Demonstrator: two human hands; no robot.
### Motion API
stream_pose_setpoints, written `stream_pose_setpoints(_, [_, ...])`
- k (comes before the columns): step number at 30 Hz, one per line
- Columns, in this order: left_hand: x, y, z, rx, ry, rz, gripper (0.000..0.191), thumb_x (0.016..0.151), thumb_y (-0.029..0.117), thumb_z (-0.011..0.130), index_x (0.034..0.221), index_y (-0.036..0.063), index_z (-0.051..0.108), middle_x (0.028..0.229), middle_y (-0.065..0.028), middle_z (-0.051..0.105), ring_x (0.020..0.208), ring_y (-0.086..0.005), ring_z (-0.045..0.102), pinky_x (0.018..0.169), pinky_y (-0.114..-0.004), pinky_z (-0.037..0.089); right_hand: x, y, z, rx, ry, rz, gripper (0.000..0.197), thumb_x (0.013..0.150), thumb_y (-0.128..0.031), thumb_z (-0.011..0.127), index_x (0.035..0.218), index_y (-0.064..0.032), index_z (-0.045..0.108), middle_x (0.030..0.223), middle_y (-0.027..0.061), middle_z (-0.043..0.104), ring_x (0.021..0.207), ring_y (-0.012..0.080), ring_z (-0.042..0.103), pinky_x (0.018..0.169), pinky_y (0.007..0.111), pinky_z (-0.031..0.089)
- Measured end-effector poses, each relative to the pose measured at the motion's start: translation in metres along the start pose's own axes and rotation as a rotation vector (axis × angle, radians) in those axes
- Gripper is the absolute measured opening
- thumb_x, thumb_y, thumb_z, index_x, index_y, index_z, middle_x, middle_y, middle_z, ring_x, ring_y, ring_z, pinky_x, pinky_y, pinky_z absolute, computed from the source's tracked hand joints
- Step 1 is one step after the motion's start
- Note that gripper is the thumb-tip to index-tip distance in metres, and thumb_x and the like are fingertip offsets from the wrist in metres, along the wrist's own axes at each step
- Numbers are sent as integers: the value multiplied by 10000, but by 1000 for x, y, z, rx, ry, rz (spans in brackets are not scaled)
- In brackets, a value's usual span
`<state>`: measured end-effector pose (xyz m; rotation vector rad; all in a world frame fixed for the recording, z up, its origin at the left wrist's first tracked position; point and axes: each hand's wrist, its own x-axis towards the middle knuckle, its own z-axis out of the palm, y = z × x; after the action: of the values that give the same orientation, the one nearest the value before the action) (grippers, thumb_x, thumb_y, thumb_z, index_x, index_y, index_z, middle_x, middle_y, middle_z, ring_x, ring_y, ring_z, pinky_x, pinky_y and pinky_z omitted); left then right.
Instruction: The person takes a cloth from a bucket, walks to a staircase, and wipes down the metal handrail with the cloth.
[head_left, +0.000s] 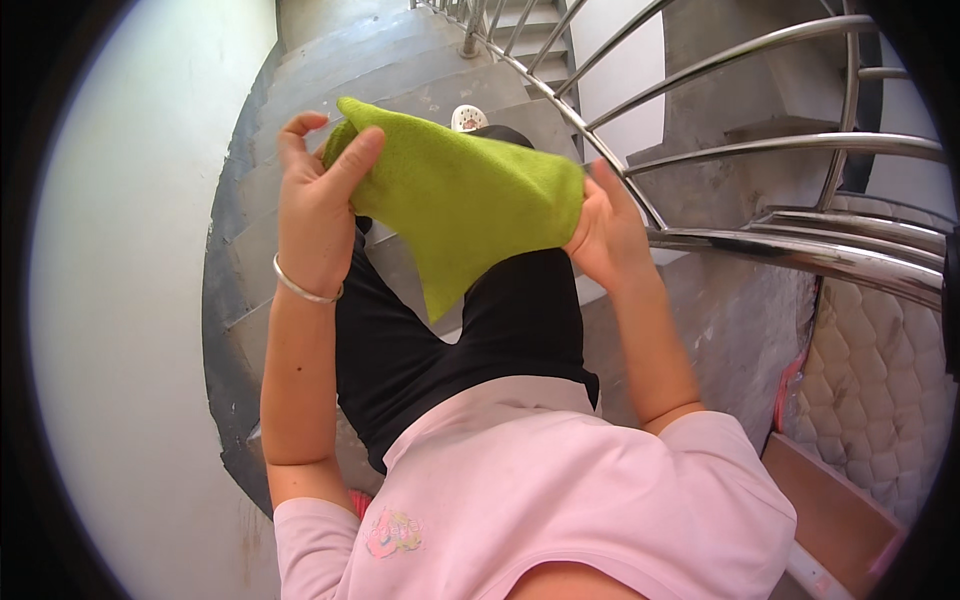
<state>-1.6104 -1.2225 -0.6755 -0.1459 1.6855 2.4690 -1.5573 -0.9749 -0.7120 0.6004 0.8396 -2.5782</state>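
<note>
A lime-green cloth (465, 195) is stretched between my two hands above my lap. My left hand (319, 176), with a silver bangle (304, 289) on its wrist, grips the cloth's gathered left end between thumb and fingers. At the right edge, my right hand (607, 225) holds the cloth with its thumb raised and its fingers partly hidden behind the fabric. One corner of the cloth hangs down in a point between my thighs. Black trousers (525, 315) cover my legs below it.
I sit on concrete stairs (397, 45) that run down ahead. A stainless-steel railing (750, 150) curves along the right. To the left rises a white wall (150, 262) with a dark base band. A quilted mattress (870, 390) stands at the lower right, near a brown board (832, 502).
</note>
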Motion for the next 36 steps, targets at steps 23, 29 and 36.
stream_pose_setpoints(23, [-36,5,32,-477,-170,-153,361,815,41,481,1175,23,466,1082,-113,526,1039,-216,500,884,-318,415,-34,-51,6,-225,-144,-525,411,854,-19,470,1254,-71,395,1092,89,548,986,165,545,825,289,458])
stream_pose_setpoints(29, [-57,-61,13,-1206,-298,-788,550,866,417,406,1181,-33,436,1164,-169,517,1057,-287,523,868,-373,450,-29,-56,21,-208,-140,-627,372,854,-13,452,1224,-43,433,1045,108,574,941,168,569,806,279,466])
stream_pose_setpoints(36, [-55,-62,18,-678,-416,-576,280,889,179,433,1105,15,499,1071,-119,566,969,-205,567,864,-328,449,-35,-57,36,-665,162,-619,268,869,-186,539,1093,-38,547,823,19,605,714,60,554,644,188,443])
